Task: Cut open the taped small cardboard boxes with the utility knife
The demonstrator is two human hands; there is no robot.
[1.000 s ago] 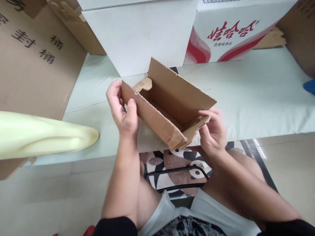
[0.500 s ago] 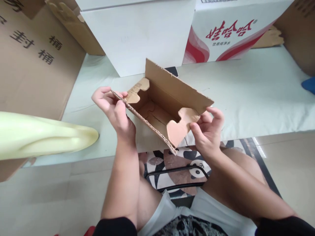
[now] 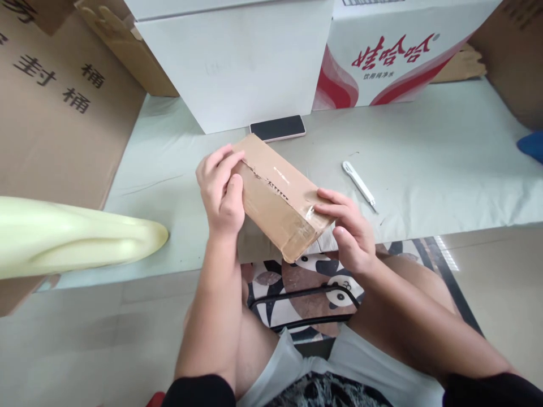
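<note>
A small brown cardboard box (image 3: 278, 195) is held tilted over the table's front edge, its top flaps folded down and a ragged seam running along it. My left hand (image 3: 223, 189) grips its left end, fingers on top and thumb on the near side. At the right end my right hand (image 3: 350, 229) holds the box, with fingertips on the top face. A white utility knife (image 3: 358, 185) lies on the table to the right of the box. Behind the box lies a dark-screened phone (image 3: 278, 128).
On the pale green table (image 3: 432, 152) stand a large white box (image 3: 241, 68) and a red-and-white carton (image 3: 390, 68) at the back. A big brown carton (image 3: 63, 130) is at the left, near a yellow-green object (image 3: 80, 237). Something blue (image 3: 532, 148) shows at the right edge.
The box's flaps have gone from standing open to folded down. My left hand has moved right, my right hand slightly left. The knife and the whole phone have come into view.
</note>
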